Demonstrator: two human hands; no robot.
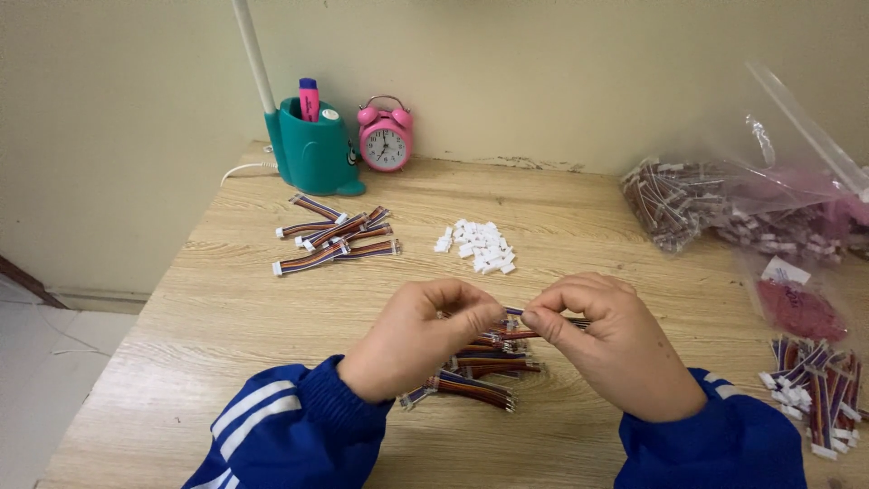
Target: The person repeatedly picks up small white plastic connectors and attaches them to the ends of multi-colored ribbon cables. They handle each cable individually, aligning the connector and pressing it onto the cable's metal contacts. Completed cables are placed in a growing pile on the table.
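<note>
- The left hand [418, 337] is curled closed, its thumb and forefinger pinched on one end of a short wire bundle [518, 313] held just above the table [226, 308].
- The right hand [605, 342] is closed the same way, its fingertips [536, 319] pinching the wire bundle from the other side; the two hands nearly touch, and only a small piece of the bundle shows between them.
- Whether a white plug sits at the pinched end is hidden by the fingers.
- Directly below the hands lies a loose pile of wire bundles [475, 371], reddish-brown and blue, spread flat on the wood.
- Both forearms wear blue sleeves [272, 435] with white stripes.
- Farther back, at centre, a small heap of white plastic plugs [480, 246] rests on the table, well apart from the hands.
- To its left lies a group of finished cables [333, 237] with white plugs on their ends.
- Behind these stands a teal pen holder [315, 154] with a pink marker [309, 98] in it, and a white lamp stem rises from it.
- A pink alarm clock [386, 136] stands just beside the holder, against the wall.
- At the right, a clear plastic bag [724, 199] holds many more wires, lying partly open.
- Near the right edge lies another heap of cables [815, 389], close to the right sleeve.
</note>
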